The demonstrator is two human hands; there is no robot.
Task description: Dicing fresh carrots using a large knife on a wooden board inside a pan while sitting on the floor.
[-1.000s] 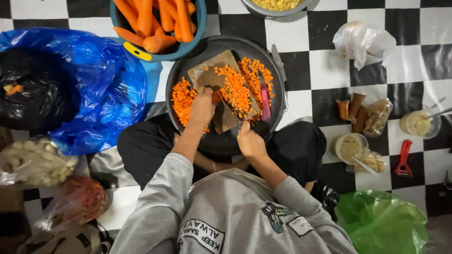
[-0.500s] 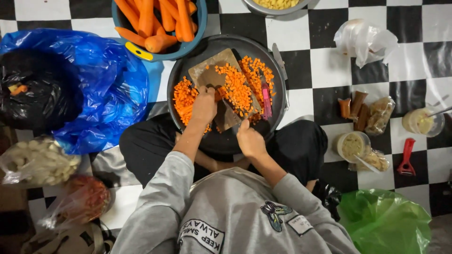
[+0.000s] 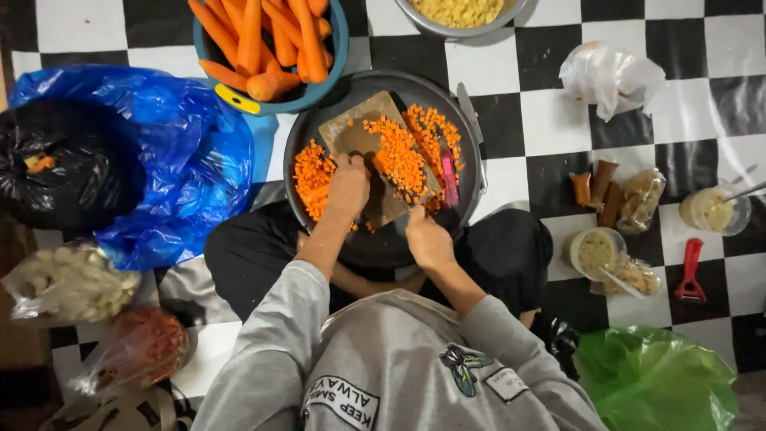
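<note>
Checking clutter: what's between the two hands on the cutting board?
Head view: between left hand and right hand lies bare cutting board with a heap of diced carrot just beyond.

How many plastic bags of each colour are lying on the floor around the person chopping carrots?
Blue bag: 1
Black bag: 1
Green bag: 1
Clear or whitish bags: 5, at
Total: 8
</note>
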